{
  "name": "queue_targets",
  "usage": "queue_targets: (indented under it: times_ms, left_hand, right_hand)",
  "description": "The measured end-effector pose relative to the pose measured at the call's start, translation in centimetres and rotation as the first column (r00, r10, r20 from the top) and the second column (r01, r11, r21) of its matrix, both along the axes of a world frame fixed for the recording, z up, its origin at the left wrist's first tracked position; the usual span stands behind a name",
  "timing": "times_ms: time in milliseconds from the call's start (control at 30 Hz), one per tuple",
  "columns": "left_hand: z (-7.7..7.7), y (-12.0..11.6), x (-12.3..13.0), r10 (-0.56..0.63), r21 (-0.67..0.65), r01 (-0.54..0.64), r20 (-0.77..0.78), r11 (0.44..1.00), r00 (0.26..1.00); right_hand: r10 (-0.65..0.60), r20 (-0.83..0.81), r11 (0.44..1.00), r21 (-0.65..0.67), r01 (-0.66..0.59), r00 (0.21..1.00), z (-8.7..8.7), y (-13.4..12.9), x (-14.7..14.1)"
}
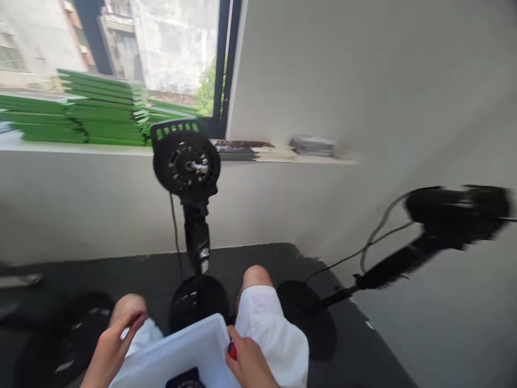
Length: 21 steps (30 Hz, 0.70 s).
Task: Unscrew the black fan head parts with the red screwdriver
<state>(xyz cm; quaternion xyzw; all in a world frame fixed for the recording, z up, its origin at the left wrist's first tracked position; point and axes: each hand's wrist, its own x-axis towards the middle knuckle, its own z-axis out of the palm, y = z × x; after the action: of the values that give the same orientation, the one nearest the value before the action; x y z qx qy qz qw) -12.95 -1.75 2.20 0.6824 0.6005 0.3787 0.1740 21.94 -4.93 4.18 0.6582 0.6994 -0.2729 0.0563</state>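
Note:
A white plastic box (pixel 189 345) rests on my lap between my knees. My left hand (pixel 115 345) lies against its left side, fingers curled by my left knee. At the box's right rim my right hand (pixel 248 361) is closed around a small red-handled object (pixel 232 350), most of which is hidden. Something dark sits inside the box at the bottom edge of the view. Straight ahead stands a black pedestal fan (pixel 188 161) without its blades or grille, motor shaft exposed, on a round base (pixel 197 302).
A second black fan (pixel 452 213) leans at the right, blurred, with its round base (pixel 307 312) and cord on the dark floor. A black grille (pixel 76 334) lies at the lower left. Stacked green books (pixel 97 108) fill the window sill above a white wall.

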Motion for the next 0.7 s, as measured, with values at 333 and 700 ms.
queue_targets:
  times_ms: [333,700]
  left_hand:
    - [3.7,-5.8,0.4,-0.461,-0.147,0.438,-0.236,0.887,0.855]
    - [0.4,-3.2,0.2,-0.358,-0.384,0.189,-0.437,0.904,0.825]
  right_hand:
    - [0.137,-0.053,0.989,0.058,-0.134,0.989,0.4,1.2,-0.7]
    - [0.954,-0.139,0.296,0.582,-0.757,0.266,-1.6,-4.4,-7.2]
